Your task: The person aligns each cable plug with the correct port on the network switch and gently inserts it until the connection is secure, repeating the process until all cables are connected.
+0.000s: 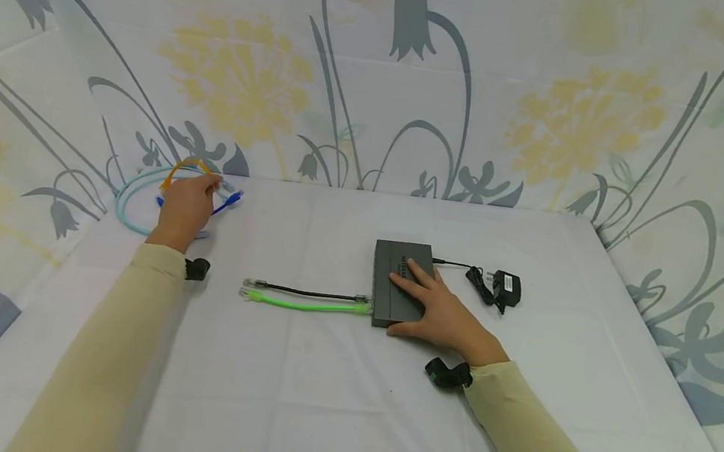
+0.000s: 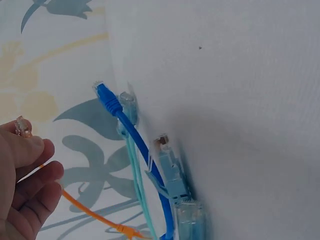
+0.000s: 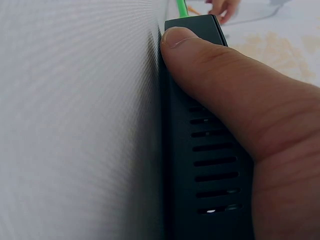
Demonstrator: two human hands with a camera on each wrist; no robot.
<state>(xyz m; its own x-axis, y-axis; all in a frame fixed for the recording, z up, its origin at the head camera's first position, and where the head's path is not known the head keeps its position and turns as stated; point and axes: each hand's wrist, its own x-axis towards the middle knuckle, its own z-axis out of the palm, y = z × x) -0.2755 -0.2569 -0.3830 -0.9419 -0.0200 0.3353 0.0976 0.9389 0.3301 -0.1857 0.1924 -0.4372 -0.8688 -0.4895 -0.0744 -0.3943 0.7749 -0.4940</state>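
My left hand (image 1: pixel 186 210) pinches the clear plug (image 2: pixel 23 127) of a short orange network cable (image 2: pixel 92 212) between thumb and fingertips, above the other cables at the back left. A short blue network cable (image 1: pixel 227 202) and a coiled light-blue network cable (image 1: pixel 128 199) lie under and around this hand. Spread over a dark grey network switch (image 1: pixel 395 313), my right hand (image 1: pixel 443 311) rests its straight fingers on the top, with the thumb along the vented near side. A black cable (image 1: pixel 313 294) and a green cable (image 1: pixel 311 307) run from the switch's left side.
A black power adapter (image 1: pixel 506 289) with a bundled cord lies right of the switch, its lead plugged in at the back right. White cloth (image 1: pixel 311 416) covers the table. Flower-printed fabric (image 1: pixel 368 68) stands behind and at both sides.
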